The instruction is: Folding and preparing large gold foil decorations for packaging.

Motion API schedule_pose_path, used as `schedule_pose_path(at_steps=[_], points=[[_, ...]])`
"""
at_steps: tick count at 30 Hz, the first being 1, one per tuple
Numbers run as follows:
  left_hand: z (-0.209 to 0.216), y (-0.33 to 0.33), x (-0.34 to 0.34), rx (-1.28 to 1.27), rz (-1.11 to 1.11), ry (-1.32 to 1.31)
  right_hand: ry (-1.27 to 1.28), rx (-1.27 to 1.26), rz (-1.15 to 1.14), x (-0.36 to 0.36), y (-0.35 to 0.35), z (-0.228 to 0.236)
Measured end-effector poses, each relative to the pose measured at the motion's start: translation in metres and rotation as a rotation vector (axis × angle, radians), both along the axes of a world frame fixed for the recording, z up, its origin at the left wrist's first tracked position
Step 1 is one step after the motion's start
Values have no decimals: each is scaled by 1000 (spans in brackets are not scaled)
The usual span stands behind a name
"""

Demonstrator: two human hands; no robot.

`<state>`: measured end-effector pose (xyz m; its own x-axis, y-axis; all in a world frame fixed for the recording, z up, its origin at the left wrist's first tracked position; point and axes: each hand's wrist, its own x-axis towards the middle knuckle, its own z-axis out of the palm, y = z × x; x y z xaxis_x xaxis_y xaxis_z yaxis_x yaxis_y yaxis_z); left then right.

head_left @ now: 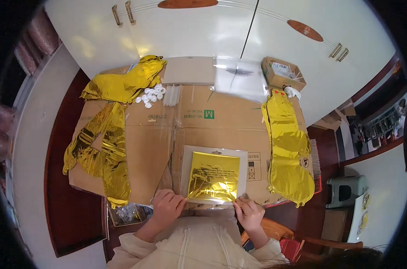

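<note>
A folded gold foil balloon [213,175] lies flat on a pale backing card [242,166] with a hang hole at its top, near the front edge of the cardboard-covered table. Dark printing shows through on the foil's face. My left hand [166,207] is closed at the lower left corner of the foil, thumb and finger pinched there. At the lower right corner my right hand [249,212] pinches the foil's edge in the same way. Whether a clear bag lies around the card and foil, I cannot tell.
Flat gold foil balloons lie on the left [116,154], far left [122,85] and right [289,148]. Along the back are white ribbon rolls [150,95], clear straws [171,95], backing cards [188,71], clear bags [239,80] and a small cardboard box [283,74]. White cabinets [190,31] stand behind.
</note>
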<state>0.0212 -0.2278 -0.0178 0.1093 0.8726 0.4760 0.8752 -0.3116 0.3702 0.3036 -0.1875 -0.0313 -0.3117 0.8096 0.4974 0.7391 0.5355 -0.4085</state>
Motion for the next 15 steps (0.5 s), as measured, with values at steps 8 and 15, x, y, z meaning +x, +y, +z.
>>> schedule_pose_path(at_steps=[8, 15], points=[[0, 6, -5, -22, -26, -26, 21, -14, -14, 0, -1, -2], [-8, 7, -3, -124, 31, -108, 54, -35, -51, -2, 0, -1]])
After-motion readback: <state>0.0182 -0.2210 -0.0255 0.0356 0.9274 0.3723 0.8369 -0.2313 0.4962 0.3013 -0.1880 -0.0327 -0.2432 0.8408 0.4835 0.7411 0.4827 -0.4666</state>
